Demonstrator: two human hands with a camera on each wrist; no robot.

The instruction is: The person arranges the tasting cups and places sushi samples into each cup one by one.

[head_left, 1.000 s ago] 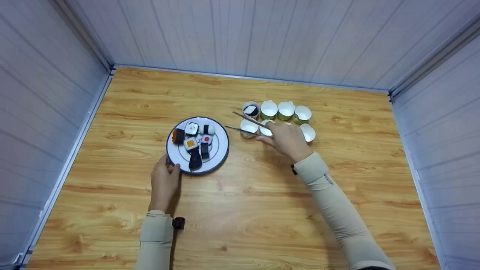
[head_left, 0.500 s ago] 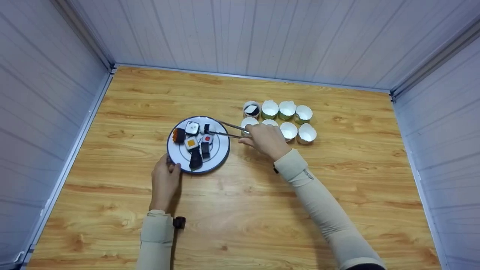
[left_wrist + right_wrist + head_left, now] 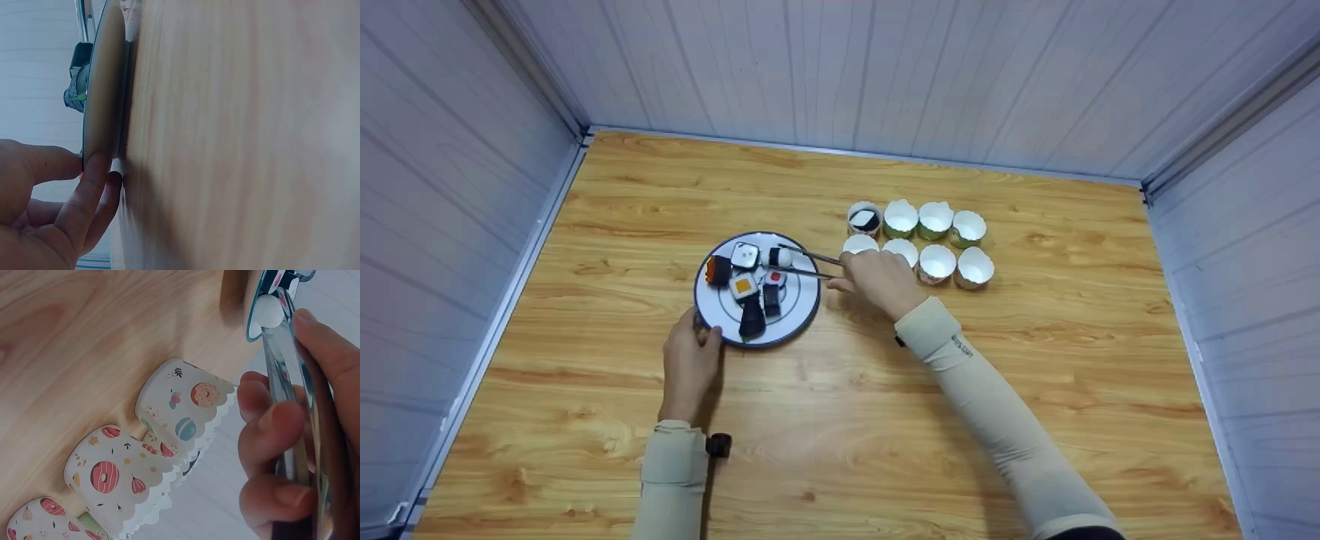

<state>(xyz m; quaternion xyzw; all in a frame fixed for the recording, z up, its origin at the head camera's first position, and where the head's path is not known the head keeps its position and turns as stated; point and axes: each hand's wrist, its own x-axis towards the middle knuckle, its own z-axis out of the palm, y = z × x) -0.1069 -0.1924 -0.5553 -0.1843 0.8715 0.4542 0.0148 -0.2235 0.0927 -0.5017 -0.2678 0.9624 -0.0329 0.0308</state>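
Observation:
My left hand (image 3: 690, 367) pinches the near left rim of a white, blue-edged plate (image 3: 799, 319), thumb on top and fingers underneath, as the left wrist view shows. Several toy sushi pieces lie on the plate, among them an orange-centred roll (image 3: 743, 286), a red-centred one (image 3: 775, 277) and a dark wedge (image 3: 751, 321). In my right hand (image 3: 881, 281) I grip metal tongs (image 3: 279, 377), which reach over the plate's right rim. Their tips lie on either side of a white sushi piece with a black band (image 3: 781, 257). That piece's white end (image 3: 269, 312) shows between the tong arms.
Two rows of scalloped paper cups (image 3: 937, 262) stand right of the plate, partly behind my right hand. The far left cup (image 3: 864, 219) contains a black and white piece. Panel walls (image 3: 840, 82) enclose the wooden tabletop (image 3: 825, 420) at the back and sides.
My right hand has moved left with the tongs, from above the cups to the plate, and the tips now flank the black-banded white piece. My left hand has stayed on the rim.

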